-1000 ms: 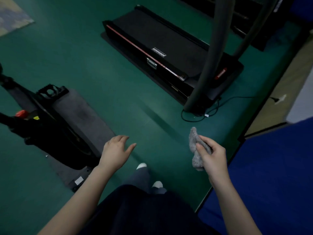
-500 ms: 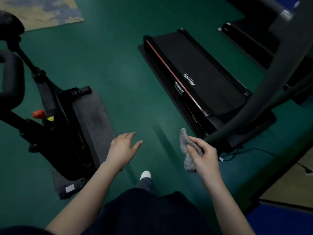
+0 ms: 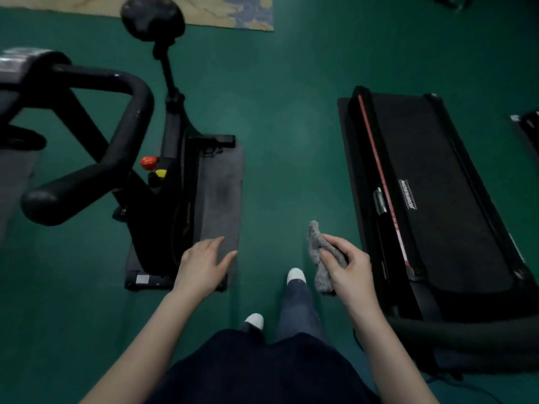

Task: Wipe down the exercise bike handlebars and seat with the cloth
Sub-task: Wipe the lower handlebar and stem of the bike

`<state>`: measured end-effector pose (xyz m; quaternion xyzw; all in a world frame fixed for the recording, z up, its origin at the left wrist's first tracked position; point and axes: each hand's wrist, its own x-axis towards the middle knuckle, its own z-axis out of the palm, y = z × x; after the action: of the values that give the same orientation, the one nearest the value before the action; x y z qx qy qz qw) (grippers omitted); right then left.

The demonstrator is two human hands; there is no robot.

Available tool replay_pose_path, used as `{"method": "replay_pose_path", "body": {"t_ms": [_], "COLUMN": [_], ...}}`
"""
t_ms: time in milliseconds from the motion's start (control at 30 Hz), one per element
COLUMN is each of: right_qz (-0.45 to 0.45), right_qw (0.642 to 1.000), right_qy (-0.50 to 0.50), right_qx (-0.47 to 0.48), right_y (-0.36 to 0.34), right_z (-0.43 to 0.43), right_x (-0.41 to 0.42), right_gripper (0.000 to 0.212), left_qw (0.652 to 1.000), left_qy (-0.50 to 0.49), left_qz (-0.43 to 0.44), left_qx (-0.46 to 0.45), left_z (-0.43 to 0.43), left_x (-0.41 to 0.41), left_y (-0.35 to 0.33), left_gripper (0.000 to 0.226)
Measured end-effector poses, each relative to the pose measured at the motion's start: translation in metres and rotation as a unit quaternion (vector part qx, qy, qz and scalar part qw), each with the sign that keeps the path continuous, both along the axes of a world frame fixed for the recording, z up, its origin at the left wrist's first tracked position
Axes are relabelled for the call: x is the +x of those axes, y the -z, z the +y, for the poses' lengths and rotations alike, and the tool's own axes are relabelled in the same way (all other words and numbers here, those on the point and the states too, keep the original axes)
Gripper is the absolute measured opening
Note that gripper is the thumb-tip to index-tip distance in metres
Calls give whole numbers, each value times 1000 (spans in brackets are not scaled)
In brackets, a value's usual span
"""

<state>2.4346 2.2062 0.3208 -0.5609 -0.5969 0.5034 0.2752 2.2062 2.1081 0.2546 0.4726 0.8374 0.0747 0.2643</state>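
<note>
Ahead, exercise bike [image 3: 157, 217] left, treadmill [image 3: 437, 199] right, right fingers [image 3: 344, 243] pinching grey cloth [image 3: 314, 237], left fingers [image 3: 208, 247] loosely extended.

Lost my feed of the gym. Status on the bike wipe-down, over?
Right hand grips cloth; left hand open, empty. Handlebars and seat ahead left, neither hand on them. Treadmill on right, off the path.

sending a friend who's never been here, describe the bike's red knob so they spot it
Find the black exercise bike left of the treadmill. On its frame, between the curved handlebar and the seat post, sits the red knob. It is the bike's only red part, with a smaller yellow tab just below it.
</note>
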Motion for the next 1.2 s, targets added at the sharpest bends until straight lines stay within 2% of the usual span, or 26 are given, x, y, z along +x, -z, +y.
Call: {"method": "replay_pose_path", "body": {"t_ms": [233,367,533,700,1000,1200], "right_qz": [20,10,34,30,29,15], "right_qw": [990,985,979,970,936,887], "right_qy": [-138,-170,-201,-240,-350,-461], "right_qx": [9,12,-5,-13,-18,21], "right_y": [0,0,-1,1,9,-3], "right_z": [96,160,222,263,293,298], "right_x": [-27,-26,-28,-53,-168,-250], "right_gripper": [28,27,38,33,31,29], "left_qw": [994,990,982,973,935,894], "left_qy": [-112,-138,-185,-231,-354,-443], "left_qz": [7,18,19,15,-32,-50], "left_qx": [2,11,26,22,1,38], "left_z": [52,101,146,163,166,166], "left_x": [7,19,28,22,-34,-70], "left_y": [0,-5,-10,-14,1,8], "left_gripper": [59,56,55,55,57,56]}}
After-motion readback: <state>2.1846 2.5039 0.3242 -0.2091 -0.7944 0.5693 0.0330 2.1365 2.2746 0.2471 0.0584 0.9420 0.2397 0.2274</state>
